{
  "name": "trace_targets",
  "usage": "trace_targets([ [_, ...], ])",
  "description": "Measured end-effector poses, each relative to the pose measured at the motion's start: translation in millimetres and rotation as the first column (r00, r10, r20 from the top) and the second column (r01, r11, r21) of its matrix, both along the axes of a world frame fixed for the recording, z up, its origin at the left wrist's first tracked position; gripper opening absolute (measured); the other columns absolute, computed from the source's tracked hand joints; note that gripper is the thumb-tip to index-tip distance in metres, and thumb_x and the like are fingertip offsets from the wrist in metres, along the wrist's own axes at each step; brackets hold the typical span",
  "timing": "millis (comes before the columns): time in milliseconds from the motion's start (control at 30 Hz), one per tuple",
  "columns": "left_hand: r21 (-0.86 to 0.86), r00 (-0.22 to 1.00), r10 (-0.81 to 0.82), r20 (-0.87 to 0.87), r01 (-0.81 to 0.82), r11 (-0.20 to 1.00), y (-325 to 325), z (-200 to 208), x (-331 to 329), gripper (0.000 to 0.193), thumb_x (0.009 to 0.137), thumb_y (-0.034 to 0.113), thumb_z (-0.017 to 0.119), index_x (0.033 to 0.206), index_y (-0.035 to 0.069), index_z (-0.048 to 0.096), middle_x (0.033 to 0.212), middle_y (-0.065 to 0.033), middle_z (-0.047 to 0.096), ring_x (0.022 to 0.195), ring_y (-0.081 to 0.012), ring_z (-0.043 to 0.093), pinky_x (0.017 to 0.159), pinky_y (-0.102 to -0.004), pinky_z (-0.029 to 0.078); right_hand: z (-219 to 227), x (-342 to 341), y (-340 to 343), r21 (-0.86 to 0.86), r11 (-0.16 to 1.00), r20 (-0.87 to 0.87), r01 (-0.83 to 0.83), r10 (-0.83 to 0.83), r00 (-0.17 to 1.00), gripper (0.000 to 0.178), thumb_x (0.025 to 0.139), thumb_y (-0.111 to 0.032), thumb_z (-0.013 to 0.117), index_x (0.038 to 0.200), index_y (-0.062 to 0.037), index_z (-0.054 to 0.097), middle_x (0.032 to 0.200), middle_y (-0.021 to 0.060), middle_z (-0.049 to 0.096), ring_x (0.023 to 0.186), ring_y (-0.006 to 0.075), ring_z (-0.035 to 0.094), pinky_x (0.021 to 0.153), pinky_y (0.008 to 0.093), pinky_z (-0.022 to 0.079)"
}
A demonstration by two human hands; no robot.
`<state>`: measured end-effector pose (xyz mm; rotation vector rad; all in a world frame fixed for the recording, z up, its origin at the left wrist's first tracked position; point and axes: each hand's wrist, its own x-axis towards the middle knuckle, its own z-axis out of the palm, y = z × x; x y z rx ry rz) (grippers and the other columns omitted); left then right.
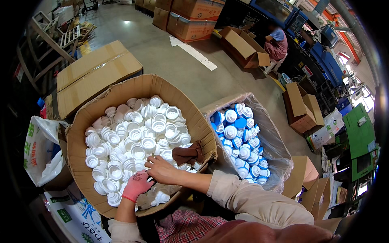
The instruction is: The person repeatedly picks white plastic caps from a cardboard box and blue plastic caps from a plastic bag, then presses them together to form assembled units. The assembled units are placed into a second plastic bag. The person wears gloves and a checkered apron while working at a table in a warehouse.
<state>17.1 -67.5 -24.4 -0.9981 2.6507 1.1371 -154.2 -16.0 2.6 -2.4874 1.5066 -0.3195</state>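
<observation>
A large open carton (208,135) in front of me holds a heap of white plastic caps (135,135) with stepped, ribbed sides. Over its near edge my two hands come together. My left hand (137,186) wears a pink glove and has its fingers closed. Close above it is my bare right hand (161,170), its fingers curled inward. A small dark thing shows between the hands; what either one grips is too hidden to name. A brown cloth (188,153) lies on the caps just right of my right hand.
Right of the carton, a plastic-lined box (279,150) contains blue-and-white caps (243,141). A closed carton (95,75) stands behind left, a white sack (38,150) at left. Farther off, a seated person (276,42) is beside machines and an open carton (243,48).
</observation>
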Motion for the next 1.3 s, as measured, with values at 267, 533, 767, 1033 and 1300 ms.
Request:
trace_targets([
  [267,-0.010,0.992,0.017,0.125,-0.016,1.000,0.8,14.9,-2.5,0.039,0.082,0.034,0.067,0.106,0.004,0.065,0.109,-0.0166,0.063,0.105,-0.0350,0.059,0.090,-0.0431,0.047,4.6,-0.1,1.1,-0.021,1.000,0.036,0.014,-0.013,0.999,0.014,0.069,-0.020,0.069,0.075,-0.0069,0.067,0.098,0.0076,0.058,0.104,0.0274,0.050,0.081,0.0394,0.041],
  [533,-0.050,0.990,0.054,0.130,-0.048,0.998,1.4,9.1,-1.7,0.043,0.082,0.039,0.066,0.107,0.005,0.064,0.108,-0.0165,0.063,0.103,-0.0343,0.060,0.088,-0.0427,0.049,0.3,1.0,0.1,0.008,1.000,0.009,0.020,-0.020,1.000,0.013,0.070,-0.017,0.068,0.076,-0.0062,0.067,0.098,0.0078,0.058,0.104,0.0276,0.050,0.082,0.0402,0.042],
  [767,-0.174,0.981,0.130,0.146,-0.104,0.979,-2.9,6.5,1.7,0.046,0.081,0.042,0.067,0.110,0.007,0.063,0.105,-0.0168,0.063,0.101,-0.0348,0.061,0.086,-0.0434,0.049,-4.2,-1.8,1.3,-0.038,0.999,0.010,0.029,-0.029,1.000,0.010,0.070,-0.012,0.063,0.077,-0.0050,0.065,0.100,0.0087,0.058,0.105,0.0283,0.050,0.083,0.0403,0.042],
  [1033,0.017,1.000,-0.003,0.016,0.003,1.000,-2.4,-2.1,0.3,0.046,0.081,0.041,0.067,0.108,0.003,0.064,0.107,-0.0184,0.063,0.103,-0.0354,0.060,0.089,-0.0435,0.048,-0.4,-2.6,1.8,-0.050,0.997,-0.042,0.064,-0.066,0.997,0.013,0.072,-0.016,0.063,0.079,-0.0060,0.066,0.101,0.0086,0.058,0.106,0.0292,0.050,0.086,0.0409,0.042],
  [1300,0.071,0.999,-0.025,-0.034,0.027,0.997,-0.6,5.0,-0.6,0.041,0.081,0.038,0.067,0.105,0.005,0.066,0.108,-0.0178,0.064,0.105,-0.0344,0.059,0.089,-0.0430,0.049,-8.3,-1.9,1.4,-0.031,0.999,-0.008,0.012,-0.012,1.000,0.014,0.072,-0.019,0.062,0.079,-0.0067,0.067,0.100,0.0082,0.058,0.106,0.0285,0.050,0.085,0.0411,0.041],
])
